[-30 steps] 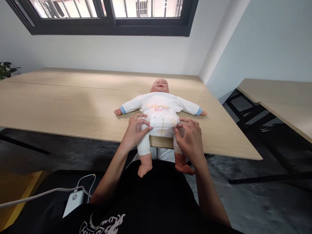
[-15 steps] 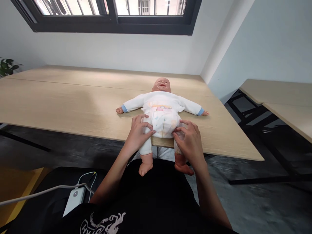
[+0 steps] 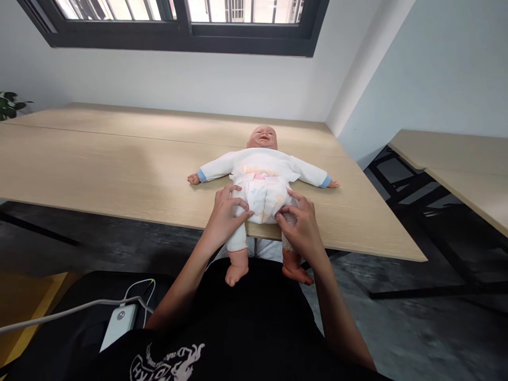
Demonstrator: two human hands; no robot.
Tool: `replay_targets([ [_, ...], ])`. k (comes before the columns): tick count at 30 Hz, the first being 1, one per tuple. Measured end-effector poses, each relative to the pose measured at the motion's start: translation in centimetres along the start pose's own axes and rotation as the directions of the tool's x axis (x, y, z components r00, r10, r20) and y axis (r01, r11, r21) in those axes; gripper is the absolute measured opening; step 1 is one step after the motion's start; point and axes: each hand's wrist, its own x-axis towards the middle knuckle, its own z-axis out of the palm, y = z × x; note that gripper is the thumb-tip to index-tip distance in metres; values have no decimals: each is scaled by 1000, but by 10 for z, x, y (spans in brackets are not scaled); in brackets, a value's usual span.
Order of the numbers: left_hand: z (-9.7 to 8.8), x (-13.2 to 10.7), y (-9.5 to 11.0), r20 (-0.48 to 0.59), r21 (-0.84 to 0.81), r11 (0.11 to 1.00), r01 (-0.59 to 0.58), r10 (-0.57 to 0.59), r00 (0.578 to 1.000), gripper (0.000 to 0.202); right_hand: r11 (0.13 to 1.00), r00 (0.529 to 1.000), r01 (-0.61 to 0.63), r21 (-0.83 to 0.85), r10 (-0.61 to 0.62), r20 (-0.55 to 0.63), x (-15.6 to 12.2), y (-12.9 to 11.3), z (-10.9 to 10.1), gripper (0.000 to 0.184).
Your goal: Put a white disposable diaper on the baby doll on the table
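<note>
Basically, baby doll (image 3: 261, 157) lay face-up on table (image 3: 119, 169), feet past nr edge, while L hand (image 3: 225, 216) & R hand (image 3: 300, 222) each had grip pinched on edge of diaper (image 3: 263, 200), one at each leg.

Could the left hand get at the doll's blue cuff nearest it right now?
Probably yes: the left hand is at the diaper, close to that blue cuff, with nothing visible blocking the way.

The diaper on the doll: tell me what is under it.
Under the diaper is the doll, its white-clothed legs showing on either side. The doll's middle, directly beneath, is covered and cannot be seen.
</note>
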Motion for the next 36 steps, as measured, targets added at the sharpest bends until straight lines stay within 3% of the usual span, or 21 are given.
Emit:
replay_targets([
  [10, -9, 1, -8, 9, -76, 997, -30, 31, 999, 8, 958, 992, -89, -272, 60, -114, -1, -10, -11, 10],
  [17, -11, -5, 7, 5, 37, 998, -42, 42, 999, 16, 983, 998, -60, -174, 56, -28, -3, -15, -22, 11],
  [22, -11, -6, 19, -48, 72, 992, -102, 106, 993, 36, 988, 999, 18, -153, -23, -31, -3, -22, -31, 30],
  [25, -8, -5, 15, -8, 116, 988, -104, 106, 994, 44, 983, 999, 38, -182, -30, 42, -2, -20, -26, 31],
  [28, -6, -3, 6, 10, 125, 989, -81, 81, 997, 51, 981, 998, -17, -194, 30, 61, -2, -13, -18, 28],
  [32, -8, -4, -2, -3, 78, 995, -68, 69, 998, 38, 990, 996, -55, -133, 64, 69, -2, -8, -18, 29],
  [36, -11, 1, -4, -27, -95, 995, -18, 15, 1000, 30, 995, 995, -72, 71, 67, 70, 3, 1, -30, 36],
])
